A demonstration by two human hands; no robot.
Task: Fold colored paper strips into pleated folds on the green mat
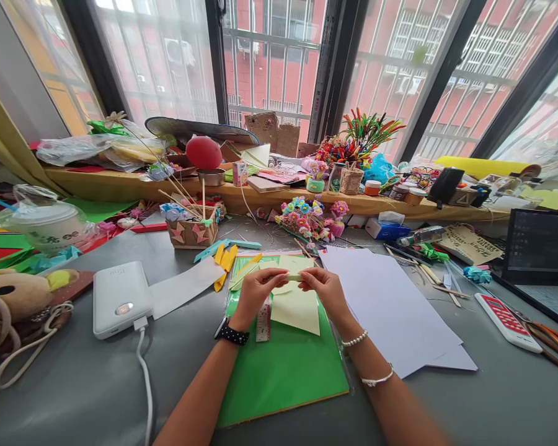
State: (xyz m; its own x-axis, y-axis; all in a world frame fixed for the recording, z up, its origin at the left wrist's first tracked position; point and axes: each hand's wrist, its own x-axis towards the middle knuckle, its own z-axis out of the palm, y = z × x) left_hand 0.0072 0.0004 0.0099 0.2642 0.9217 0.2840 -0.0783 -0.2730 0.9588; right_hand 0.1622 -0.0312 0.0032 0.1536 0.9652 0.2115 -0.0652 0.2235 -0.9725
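Observation:
Both my hands meet over a green sheet (283, 371) on the grey table (74, 396). My left hand (256, 291) and my right hand (324, 288) pinch the two ends of a small pale yellow-green paper strip (292, 277), fingers closed on it. Under the hands lie pale yellow paper pieces (297, 306) and a clear ruler (263, 322). Yellow paper strips (225, 263) rest just left of the hands.
A white power bank (119, 297) with cable lies at left, white sheets (390, 303) at right. A red calculator (506, 321), a laptop (539, 248), a cardboard basket with sticks (193, 234), paper flowers (307, 220) and a cluttered windowsill (270, 198) ring the area. A plush toy (13, 303) sits far left.

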